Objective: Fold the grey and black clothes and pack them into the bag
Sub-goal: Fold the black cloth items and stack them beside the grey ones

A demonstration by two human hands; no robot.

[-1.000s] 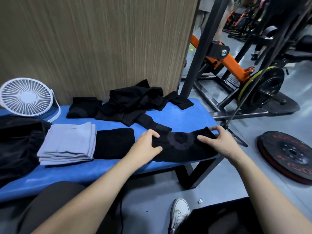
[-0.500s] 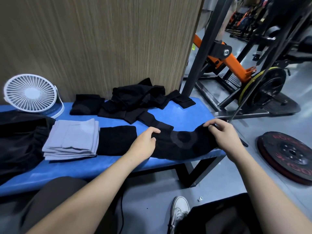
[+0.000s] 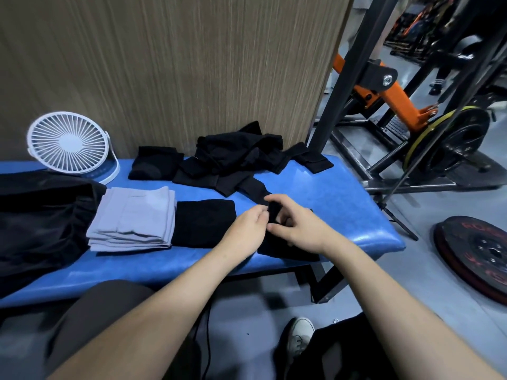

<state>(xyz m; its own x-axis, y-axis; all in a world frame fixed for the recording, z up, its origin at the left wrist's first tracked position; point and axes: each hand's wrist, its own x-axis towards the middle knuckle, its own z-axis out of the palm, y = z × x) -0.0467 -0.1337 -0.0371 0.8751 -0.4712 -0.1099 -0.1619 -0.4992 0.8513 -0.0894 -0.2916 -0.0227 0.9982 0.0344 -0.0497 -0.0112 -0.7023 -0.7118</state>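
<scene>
On the blue bench (image 3: pixel 343 204) a black garment (image 3: pixel 285 246) lies doubled over near the front right. My left hand (image 3: pixel 247 229) and my right hand (image 3: pixel 299 229) meet on top of it, both pinching its folded edge. A folded black piece (image 3: pixel 203 223) lies just left of it, beside a folded grey stack (image 3: pixel 134 218). Loose black clothes (image 3: pixel 233 160) are heaped at the back, with a small folded black piece (image 3: pixel 155 165) to their left. A black bag (image 3: pixel 38 215) sits at the far left.
A white fan (image 3: pixel 68 142) stands at the back left against a wooden wall (image 3: pixel 178 64). Gym machine frames (image 3: pixel 384 86) and a weight plate (image 3: pixel 477 253) on the floor lie to the right. My knee and shoe show below the bench.
My right hand has carried the garment's right end leftward over the rest, folding it in half. Both hands have come together at the fold.
</scene>
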